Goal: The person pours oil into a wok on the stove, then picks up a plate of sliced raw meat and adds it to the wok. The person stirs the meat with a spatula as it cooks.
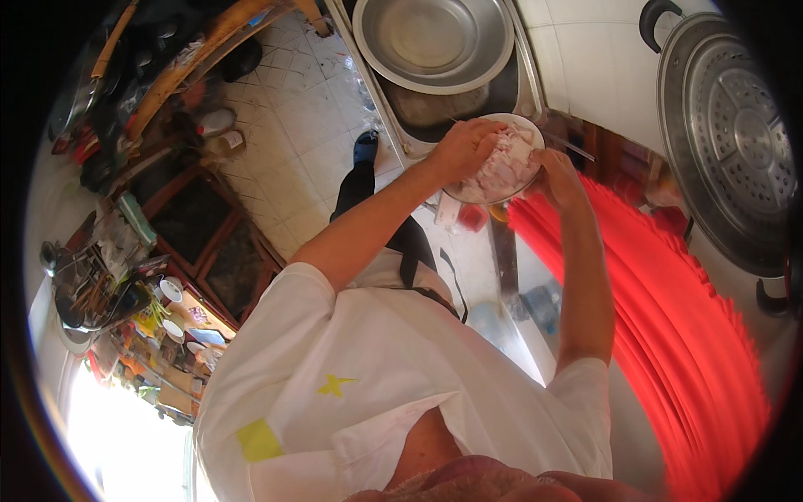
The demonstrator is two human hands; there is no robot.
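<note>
A white bowl (pixel 533 130) full of pale pink pieces of what looks like raw meat (pixel 505 160) is held at the near edge of the metal sink. My right hand (pixel 559 176) grips the bowl's right rim, the thumb over the edge and the other fingers mostly hidden. My left hand (pixel 467 149) reaches over the left rim, its fingers lying on the meat; whether they grip any piece is unclear. Just beyond the bowl, a wide metal basin (pixel 433 37) rests across the sink (pixel 408 135).
A thin rod (pixel 571 145) sticks out past the bowl's right side. To the right are a red pleated curtain (pixel 652 295) and a large perforated steamer pan (pixel 728 138). Bottles (pixel 223 141) stand on the tiled floor (pixel 282 125); a cluttered cabinet (pixel 194 226) is at left.
</note>
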